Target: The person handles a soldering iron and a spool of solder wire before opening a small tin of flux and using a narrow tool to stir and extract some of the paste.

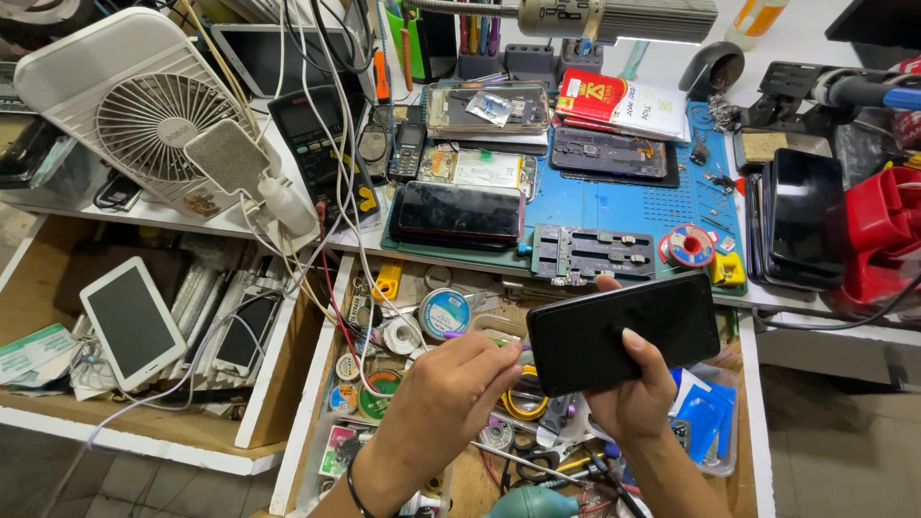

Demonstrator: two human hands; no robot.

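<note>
**Two hands, one phone, and a drawer waiting below**

Both hands work over an open drawer (317,422) crammed with tape rolls, wires and tools. The right hand (633,388) grips a black smartphone (624,331) by its lower edge, thumb laid across the dark screen, fingers curled behind; the phone is held in the air, tilted, just in front of the blue repair mat (624,206). The left hand (460,388) is closed in a pinch on a thin tool with a purple tip (459,336), aimed at the phone's left edge.

The likely trouble is slippage. If the tool skids off the edge, it could scratch the glass or jab the thumb. Pushing hard against a phone held only at one end could twist it out of the grip and drop it among the clutter.
</note>
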